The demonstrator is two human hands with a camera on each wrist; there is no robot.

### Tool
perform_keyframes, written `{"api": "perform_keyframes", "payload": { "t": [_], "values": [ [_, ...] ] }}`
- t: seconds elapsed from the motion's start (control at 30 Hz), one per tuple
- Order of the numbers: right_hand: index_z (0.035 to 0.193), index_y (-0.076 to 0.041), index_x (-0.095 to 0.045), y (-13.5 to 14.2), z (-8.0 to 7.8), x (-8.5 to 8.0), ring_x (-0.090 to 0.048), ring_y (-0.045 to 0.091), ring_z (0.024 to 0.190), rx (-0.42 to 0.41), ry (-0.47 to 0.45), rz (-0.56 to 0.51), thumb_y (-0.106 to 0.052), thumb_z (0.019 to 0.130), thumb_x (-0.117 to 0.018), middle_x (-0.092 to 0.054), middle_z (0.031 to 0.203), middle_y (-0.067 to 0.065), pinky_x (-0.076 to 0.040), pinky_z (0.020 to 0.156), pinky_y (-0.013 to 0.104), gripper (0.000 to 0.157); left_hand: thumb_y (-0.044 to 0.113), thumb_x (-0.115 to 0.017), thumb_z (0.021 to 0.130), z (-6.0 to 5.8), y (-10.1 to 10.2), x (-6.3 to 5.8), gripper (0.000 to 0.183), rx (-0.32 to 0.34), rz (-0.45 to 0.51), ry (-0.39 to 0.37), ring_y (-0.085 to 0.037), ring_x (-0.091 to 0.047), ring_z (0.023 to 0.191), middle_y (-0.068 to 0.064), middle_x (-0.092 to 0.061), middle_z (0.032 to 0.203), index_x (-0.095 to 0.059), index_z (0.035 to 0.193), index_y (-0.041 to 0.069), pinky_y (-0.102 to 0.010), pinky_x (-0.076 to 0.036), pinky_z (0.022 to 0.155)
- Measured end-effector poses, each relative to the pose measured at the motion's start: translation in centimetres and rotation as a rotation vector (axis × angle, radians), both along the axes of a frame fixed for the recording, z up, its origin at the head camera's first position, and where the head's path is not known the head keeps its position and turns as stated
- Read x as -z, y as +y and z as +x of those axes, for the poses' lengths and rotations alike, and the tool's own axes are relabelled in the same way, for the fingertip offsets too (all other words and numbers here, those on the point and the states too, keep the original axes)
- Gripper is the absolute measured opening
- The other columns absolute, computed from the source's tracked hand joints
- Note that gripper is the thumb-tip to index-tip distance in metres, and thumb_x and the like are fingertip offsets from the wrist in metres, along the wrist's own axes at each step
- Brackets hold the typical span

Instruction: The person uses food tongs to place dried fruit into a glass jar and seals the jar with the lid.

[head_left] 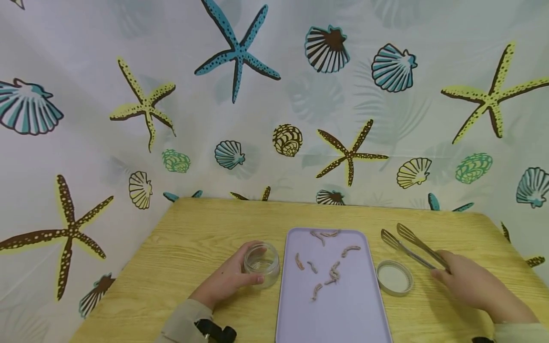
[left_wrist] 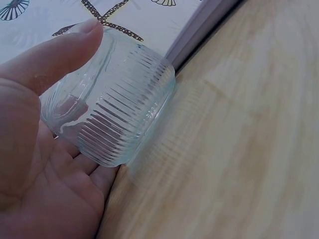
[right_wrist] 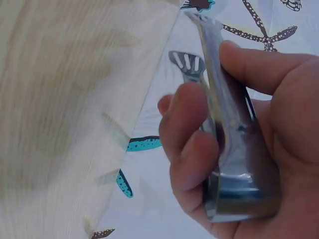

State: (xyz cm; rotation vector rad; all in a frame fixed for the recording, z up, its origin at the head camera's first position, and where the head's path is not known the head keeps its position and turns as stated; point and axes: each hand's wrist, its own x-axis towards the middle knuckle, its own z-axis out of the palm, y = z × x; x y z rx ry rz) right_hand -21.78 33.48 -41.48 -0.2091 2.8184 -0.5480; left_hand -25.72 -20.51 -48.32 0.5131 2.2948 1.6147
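My left hand (head_left: pixel 227 282) holds a clear glass jar (head_left: pixel 268 270) from its left side, thumb in front and fingers behind. The jar is open at the top, ribbed on its side in the left wrist view, and stands on the wooden table just left of the tray. In my right hand (head_left: pixel 469 281) is a pair of metal tongs (right_wrist: pixel 232 134), gripped at the closed end. Their two slotted tips (head_left: pixel 392 238) stand apart, pointing up and left over the table, with nothing between them. A lavender tray (head_left: pixel 343 314) bears several small brownish, shrivelled strips (head_left: pixel 334 271).
A round jar lid (head_left: pixel 394 277) lies on the table between the tray and my right hand. Behind and beside the wooden table (head_left: pixel 206 228) hangs a white cloth (head_left: pixel 266 109) printed with starfish and shells.
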Motion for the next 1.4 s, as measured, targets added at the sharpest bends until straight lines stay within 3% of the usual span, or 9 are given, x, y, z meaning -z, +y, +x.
{"api": "perform_keyframes", "payload": {
  "t": [0.1,0.27,0.47,0.93,1.13,1.23,1.4],
  "values": [
    [0.145,0.015,-0.038,-0.6,0.0,-0.2,-0.061,0.047,0.112,-0.023,0.028,-0.014,-0.044,0.104,-0.053,-0.058,0.128,0.034,-0.051,0.081,0.057,0.073,0.032,-0.082,0.088,0.1,0.0,-0.1,0.083,0.002,0.005,-0.002,-0.025,-0.035,0.144,-0.002,-0.044,0.155,-0.033,0.155,0.023,-0.053,-0.02,0.116],
    [0.145,0.0,-0.05,-2.0,0.5,-0.4,-0.065,0.04,0.108,-0.07,0.158,0.002,-0.038,0.103,-0.058,-0.067,0.123,0.02,-0.051,0.081,0.058,0.058,0.033,-0.082,0.087,0.0,0.0,0.0,0.084,-0.001,0.011,-0.013,-0.024,-0.034,0.144,0.0,-0.044,0.155,-0.033,0.154,0.024,-0.052,-0.02,0.117],
    [0.142,-0.011,-0.059,-3.2,0.2,-0.6,-0.065,0.039,0.11,-0.117,0.257,0.039,-0.034,0.1,-0.065,-0.068,0.125,0.015,-0.051,0.083,0.059,0.049,0.035,-0.083,0.086,0.1,0.0,-0.1,0.087,-0.009,0.0,-0.014,-0.024,-0.033,0.145,0.001,-0.044,0.155,-0.032,0.156,0.023,-0.053,-0.019,0.117],
    [0.135,-0.016,-0.066,-4.3,-0.2,-0.3,-0.066,0.039,0.109,-0.172,0.266,0.101,-0.033,0.095,-0.071,-0.071,0.122,0.009,-0.051,0.083,0.059,0.044,0.034,-0.081,0.088,0.3,0.0,-0.3,0.085,-0.012,-0.014,-0.001,-0.023,-0.032,0.146,0.0,-0.044,0.155,-0.032,0.156,0.023,-0.053,-0.018,0.118],
    [0.133,-0.021,-0.069,-4.6,-0.3,-0.3,-0.068,0.028,0.098,-0.188,0.285,0.117,-0.032,0.094,-0.072,-0.072,0.119,0.004,-0.053,0.075,0.052,0.04,0.035,-0.081,0.088,0.3,0.0,-0.2,0.084,-0.008,-0.02,0.012,-0.023,-0.033,0.145,-0.001,-0.044,0.155,-0.032,0.156,0.023,-0.052,-0.02,0.117],
    [0.132,-0.023,-0.069,-4.9,-0.2,-0.3,-0.064,0.019,0.086,-0.181,0.281,0.123,-0.031,0.094,-0.073,-0.072,0.118,0.002,-0.051,0.067,0.044,0.039,0.034,-0.08,0.089,0.3,0.0,-0.2,0.084,0.0,-0.015,0.012,-0.024,-0.034,0.145,-0.001,-0.044,0.155,-0.031,0.156,0.022,-0.053,-0.021,0.117],
    [0.132,-0.025,-0.069,-5.2,-0.1,-0.3,-0.06,0.014,0.083,-0.174,0.283,0.123,-0.03,0.094,-0.072,-0.072,0.117,0.001,-0.048,0.064,0.041,0.038,0.036,-0.08,0.089,0.3,-0.1,-0.2,0.085,-0.002,-0.019,0.004,-0.024,-0.035,0.144,0.0,-0.044,0.155,-0.031,0.156,0.023,-0.053,-0.021,0.117]
  ]
}}
